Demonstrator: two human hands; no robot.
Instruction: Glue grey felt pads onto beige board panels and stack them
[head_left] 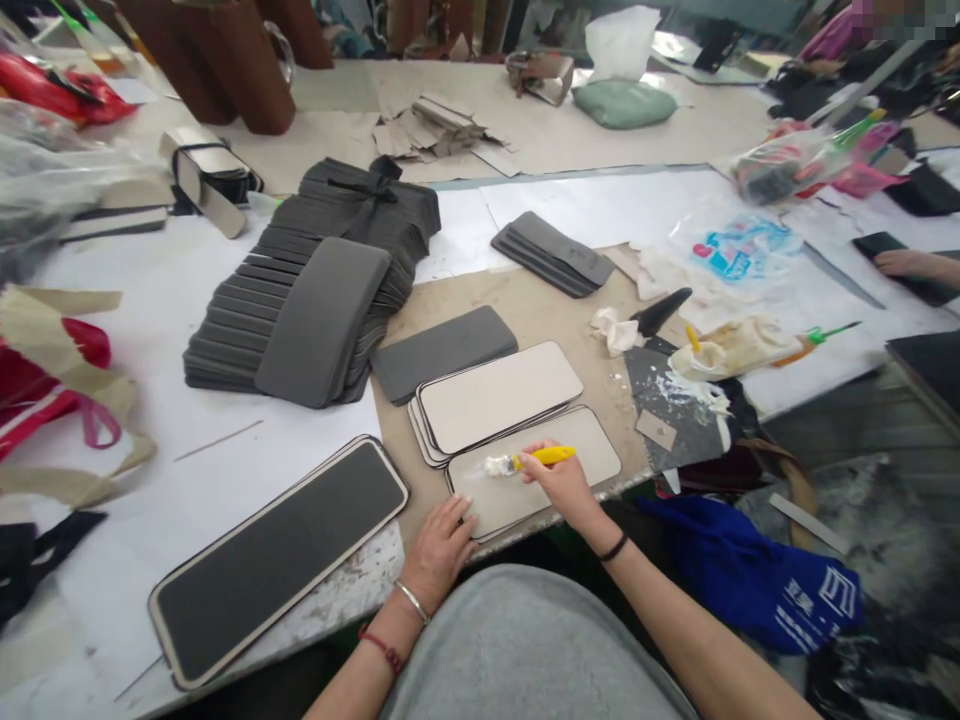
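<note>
My right hand [564,487] grips a yellow-handled brush [553,456], its bristles coated in white paste and resting on a beige rounded panel [589,440]. A whitish smear shows on that panel beside the bristles. At the panel's left end lies my left hand [442,545], fingers stretched out, the tips on its near corner. Just beyond sits a small stack of beige panels with dark edges [501,395]. A dark grey panel [446,352] lies behind that stack. To the left is a long dark panel with a beige border [285,560].
Fanned dark grey panels [322,320] lie at the back left, with smaller dark pieces [551,252] at the back. On the right are a paste-smeared dark board [675,420] and a whitish container [739,347]. A co-worker's hand [915,265] shows at far right.
</note>
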